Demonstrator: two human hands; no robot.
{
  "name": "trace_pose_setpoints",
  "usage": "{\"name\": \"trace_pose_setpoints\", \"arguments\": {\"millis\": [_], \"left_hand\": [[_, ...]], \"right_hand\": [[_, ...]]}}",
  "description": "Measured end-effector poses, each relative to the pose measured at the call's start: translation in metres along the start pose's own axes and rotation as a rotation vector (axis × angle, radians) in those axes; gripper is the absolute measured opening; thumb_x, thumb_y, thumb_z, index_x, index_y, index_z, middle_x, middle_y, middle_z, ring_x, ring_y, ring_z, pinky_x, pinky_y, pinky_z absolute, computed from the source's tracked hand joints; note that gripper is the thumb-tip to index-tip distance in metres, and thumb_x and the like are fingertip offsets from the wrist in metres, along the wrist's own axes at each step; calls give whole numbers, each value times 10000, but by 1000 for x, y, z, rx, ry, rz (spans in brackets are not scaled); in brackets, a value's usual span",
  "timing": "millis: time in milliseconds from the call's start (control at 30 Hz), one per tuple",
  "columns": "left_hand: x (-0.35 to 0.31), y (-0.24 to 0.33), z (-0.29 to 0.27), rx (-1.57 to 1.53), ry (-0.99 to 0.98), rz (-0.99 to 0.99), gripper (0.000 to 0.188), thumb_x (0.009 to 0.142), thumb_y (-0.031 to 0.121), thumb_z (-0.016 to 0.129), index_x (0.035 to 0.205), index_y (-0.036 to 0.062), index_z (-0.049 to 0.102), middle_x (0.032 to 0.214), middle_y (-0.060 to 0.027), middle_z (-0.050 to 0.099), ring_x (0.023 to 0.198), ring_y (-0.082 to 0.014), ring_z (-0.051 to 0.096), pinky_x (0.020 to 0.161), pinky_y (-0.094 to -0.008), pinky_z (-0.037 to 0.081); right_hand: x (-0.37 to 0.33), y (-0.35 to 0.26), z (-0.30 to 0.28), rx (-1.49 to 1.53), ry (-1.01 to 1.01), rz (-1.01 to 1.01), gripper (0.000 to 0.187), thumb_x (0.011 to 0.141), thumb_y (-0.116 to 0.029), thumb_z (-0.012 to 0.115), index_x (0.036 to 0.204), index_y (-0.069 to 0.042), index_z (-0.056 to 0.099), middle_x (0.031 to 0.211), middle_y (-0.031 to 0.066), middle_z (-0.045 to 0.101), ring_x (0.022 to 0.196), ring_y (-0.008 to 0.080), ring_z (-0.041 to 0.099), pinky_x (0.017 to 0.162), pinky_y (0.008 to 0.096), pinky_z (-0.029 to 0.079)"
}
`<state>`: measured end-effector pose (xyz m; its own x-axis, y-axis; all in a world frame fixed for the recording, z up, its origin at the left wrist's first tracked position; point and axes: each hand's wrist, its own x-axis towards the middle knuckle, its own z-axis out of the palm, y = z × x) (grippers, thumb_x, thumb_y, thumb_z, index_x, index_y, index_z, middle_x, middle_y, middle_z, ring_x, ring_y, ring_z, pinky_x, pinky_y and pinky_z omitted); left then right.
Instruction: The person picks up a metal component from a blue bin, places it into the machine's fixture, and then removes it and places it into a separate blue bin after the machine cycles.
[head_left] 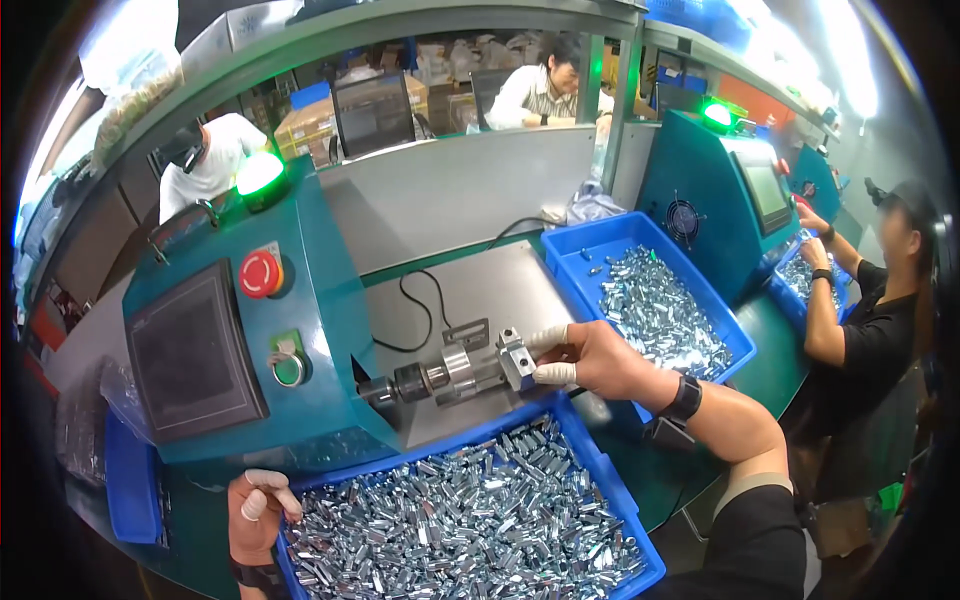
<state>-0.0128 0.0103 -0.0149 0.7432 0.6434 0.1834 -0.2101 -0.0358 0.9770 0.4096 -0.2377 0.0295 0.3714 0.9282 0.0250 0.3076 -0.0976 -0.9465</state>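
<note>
My right hand reaches across to a small metal block with dark holes. Its thumb and forefinger, both in white finger cots, close on the block's right side. Left of the block, a metal clamp piece and a dark round chuck stick out from the green machine. My left hand is curled at the left rim of a blue bin full of shiny metal parts. White cots cover its fingertips too; whatever lies within those bent fingers is hidden.
The machine carries a dark screen, a red stop button, a green button and a lit green lamp. Another blue bin of metal parts stands at the right. Beyond it a co-worker sits at a similar machine.
</note>
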Motion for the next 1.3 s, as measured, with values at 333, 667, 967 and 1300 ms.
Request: {"name": "trace_pose_setpoints", "arguments": {"millis": [333, 667, 967, 1300], "left_hand": [[-1, -1, -8, -68, 0, -45, 472, 909, 436, 661, 1041, -14, 601, 703, -139, 649, 597, -204, 605, 566, -303, 502], [4, 1, -8, -96, -17, -74, 415, 925, 396, 651, 1005, -11, 635, 746, -141, 674, 643, -220, 635, 592, -324, 515], [8, 9, -4, -50, -72, -153, 451, 909, 404, 672, 1004, -37, 654, 799, -163, 697, 693, -236, 666, 628, -331, 532], [2, 5, -12, -89, -113, -155, 497, 885, 421, 700, 1033, -50, 655, 810, -182, 702, 677, -241, 674, 607, -316, 539]], "right_hand": [[3, 2, -1, -4, -22, 18, 408, 904, -203, 734, 1240, 6, 636, 970, 38, 706, 800, 59, 612, 646, 213, 514], [6, 1, -3, 18, -32, 69, 447, 884, -134, 745, 1277, 22, 600, 1028, 62, 698, 881, 101, 648, 711, 256, 549], [10, -2, -7, 10, -56, 53, 437, 882, -160, 753, 1250, 29, 613, 990, 60, 711, 823, 91, 646, 680, 243, 539], [17, -2, -11, -50, -161, 32, 432, 839, -108, 787, 1213, 26, 618, 1045, 65, 696, 956, 132, 653, 866, 291, 533]]}}
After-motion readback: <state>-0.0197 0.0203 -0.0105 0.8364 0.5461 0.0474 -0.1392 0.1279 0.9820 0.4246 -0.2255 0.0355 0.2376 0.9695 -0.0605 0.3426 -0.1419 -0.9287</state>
